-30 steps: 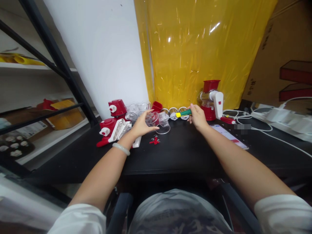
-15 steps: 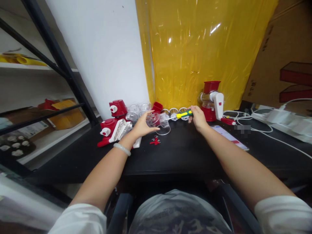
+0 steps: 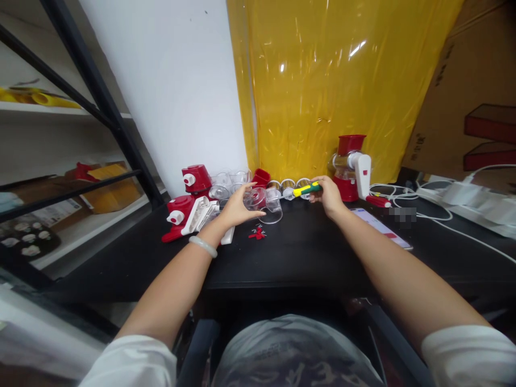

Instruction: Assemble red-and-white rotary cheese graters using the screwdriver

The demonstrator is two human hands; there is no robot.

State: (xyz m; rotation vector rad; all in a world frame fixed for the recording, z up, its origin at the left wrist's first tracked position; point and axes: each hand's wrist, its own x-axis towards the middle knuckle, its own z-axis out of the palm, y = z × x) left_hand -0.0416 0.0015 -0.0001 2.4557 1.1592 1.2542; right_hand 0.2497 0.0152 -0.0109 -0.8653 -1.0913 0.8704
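My left hand (image 3: 237, 207) curves round a clear plastic housing (image 3: 271, 214), its thumb and fingers spread along the near and far sides. The housing lies tilted on the black table. My right hand (image 3: 327, 198) grips the green and yellow handle of a screwdriver (image 3: 307, 189). Its shaft points left, and the tip meets the right end of the housing; the exact contact is too small to make out. In front lie small red parts (image 3: 257, 233) with several screws beside them. Behind the housing sit a red plastic piece (image 3: 261, 177) and metal grater drums (image 3: 287, 188).
Red and white grater bases (image 3: 180, 210) and clear parts stand at the left. An assembled rotary grater (image 3: 350, 166) stands at the right, near a phone (image 3: 381, 228), white cables (image 3: 427, 214) and a power strip (image 3: 475, 201). A yellow-wrapped surface (image 3: 322, 91) rises behind.
The view has shifted very slightly. Both hands, the housing and the screwdriver keep nearly the same places.
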